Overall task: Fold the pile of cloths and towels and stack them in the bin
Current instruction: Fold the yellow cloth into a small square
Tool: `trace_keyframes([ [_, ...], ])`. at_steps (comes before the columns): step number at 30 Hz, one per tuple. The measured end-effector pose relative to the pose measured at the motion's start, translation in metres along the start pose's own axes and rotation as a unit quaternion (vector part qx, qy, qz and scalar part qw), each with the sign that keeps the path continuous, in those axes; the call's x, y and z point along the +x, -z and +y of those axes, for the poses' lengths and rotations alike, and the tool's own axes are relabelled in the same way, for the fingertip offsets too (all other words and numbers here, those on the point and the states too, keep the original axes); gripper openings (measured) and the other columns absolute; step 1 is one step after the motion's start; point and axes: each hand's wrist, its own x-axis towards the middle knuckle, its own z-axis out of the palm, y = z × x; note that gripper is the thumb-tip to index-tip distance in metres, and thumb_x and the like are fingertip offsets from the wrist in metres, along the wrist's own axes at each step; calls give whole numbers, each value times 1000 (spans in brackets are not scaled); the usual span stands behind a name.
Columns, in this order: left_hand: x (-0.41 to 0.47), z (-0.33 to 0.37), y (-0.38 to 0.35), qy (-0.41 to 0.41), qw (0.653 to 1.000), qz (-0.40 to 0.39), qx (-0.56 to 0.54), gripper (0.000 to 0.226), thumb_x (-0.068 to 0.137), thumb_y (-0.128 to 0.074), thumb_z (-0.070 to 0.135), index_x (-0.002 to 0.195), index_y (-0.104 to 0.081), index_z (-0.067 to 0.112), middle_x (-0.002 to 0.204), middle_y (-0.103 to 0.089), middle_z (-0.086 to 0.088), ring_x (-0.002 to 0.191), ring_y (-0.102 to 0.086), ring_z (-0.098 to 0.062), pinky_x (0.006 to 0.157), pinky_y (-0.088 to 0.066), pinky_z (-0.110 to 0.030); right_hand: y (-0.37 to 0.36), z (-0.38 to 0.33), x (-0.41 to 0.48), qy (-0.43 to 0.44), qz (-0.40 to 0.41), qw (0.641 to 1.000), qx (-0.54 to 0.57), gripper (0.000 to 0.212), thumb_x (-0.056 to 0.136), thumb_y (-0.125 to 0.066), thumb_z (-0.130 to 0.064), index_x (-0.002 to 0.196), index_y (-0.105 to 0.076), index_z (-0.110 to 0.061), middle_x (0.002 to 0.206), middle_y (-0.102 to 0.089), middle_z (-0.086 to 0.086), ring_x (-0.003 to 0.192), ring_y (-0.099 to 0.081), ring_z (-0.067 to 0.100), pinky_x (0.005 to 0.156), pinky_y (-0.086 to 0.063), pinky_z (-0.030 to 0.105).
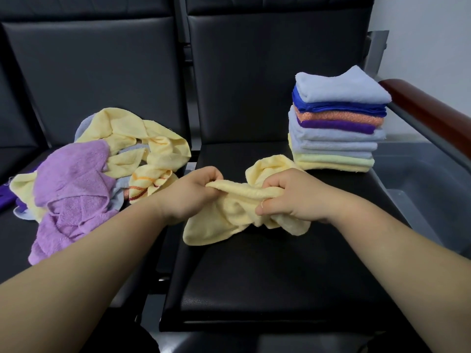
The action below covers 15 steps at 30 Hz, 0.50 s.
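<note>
A crumpled pale yellow cloth [229, 220] lies bunched on the black seat [267, 276] in front of me. My left hand [193, 192] pinches its upper left edge. My right hand [293, 197] grips a bunch of it on the right, fingers curled. On the seat to the left sits a loose pile of cloths [102, 169], with a lilac towel [74, 197] and several yellow ones. At the back right of my seat stands a neat stack of folded towels [336, 126] in light blue, dark blue, orange, purple and yellow.
A grey bin [433, 189] sits to the right of the seat, below a reddish-brown armrest [430, 110]. Black padded backrests [267, 72] rise behind both seats. A gap with a metal frame [163, 276] separates the two seats.
</note>
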Motion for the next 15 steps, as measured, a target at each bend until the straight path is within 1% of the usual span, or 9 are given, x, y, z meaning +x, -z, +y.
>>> trace_keyframes([
  [2,2,3,1,-2,994,-12,-107,19,79,-69,29,89,-59,18,82,-58,2,78,-53,-16,69,-44,-34,0,0,-1,-2,-5,1000,15,26,76,-85,-37,78,-70,-16,69,-64,-6,74,-64,12,75,-54,40],
  [4,2,11,3,-12,983,-43,-180,33,73,-79,32,93,-60,14,84,-61,-2,75,-58,-16,65,-49,-30,4,0,-2,7,-1,1000,22,19,77,-86,-29,78,-72,-16,75,-71,0,76,-69,14,80,-57,41],
  [6,0,17,5,-26,991,-76,-105,40,71,-88,33,94,-64,11,85,-67,0,77,-65,-14,68,-53,-27,8,-1,0,19,15,1000,-18,16,77,-86,-25,76,-71,-19,76,-72,-1,77,-69,15,79,-56,41],
  [8,-4,18,3,-37,992,-119,38,30,76,-91,29,94,-71,16,85,-72,7,82,-69,-8,74,-54,-23,11,-4,3,31,46,996,-63,19,78,-84,-19,71,-67,-22,69,-66,-11,67,-61,4,69,-51,35],
  [9,-5,16,1,-41,988,-130,73,24,79,-88,27,95,-72,17,85,-73,7,83,-68,-6,76,-54,-23,12,-6,3,36,61,995,-66,24,78,-84,-18,69,-64,-26,66,-63,-18,63,-58,-1,65,-47,29],
  [10,-5,14,1,-40,988,-128,75,22,83,-86,27,96,-73,15,86,-74,5,84,-68,-7,77,-54,-25,13,-8,3,34,65,996,-59,27,78,-85,-19,67,-63,-31,64,-62,-22,61,-57,-4,63,-44,25],
  [12,-5,13,4,-38,994,-100,9,22,86,-82,24,98,-70,9,85,-71,1,82,-66,-9,74,-54,-25,15,-10,1,26,42,998,-44,25,78,-87,-29,67,-64,-33,63,-61,-21,61,-58,-4,62,-45,22],
  [13,-5,13,7,-37,995,-81,-45,20,86,-81,22,95,-68,9,84,-69,1,80,-65,-9,71,-53,-24,14,-10,-1,15,16,999,-45,23,77,-87,-37,70,-66,-30,63,-62,-18,64,-60,-2,66,-49,24],
  [15,-4,14,12,-42,989,-61,-127,16,83,-79,18,90,-67,12,84,-68,-2,81,-65,-14,71,-53,-26,11,-10,-4,-23,-37,997,-67,41,64,-86,-58,77,-70,-23,72,-69,-13,75,-67,7,77,-57,34],
])
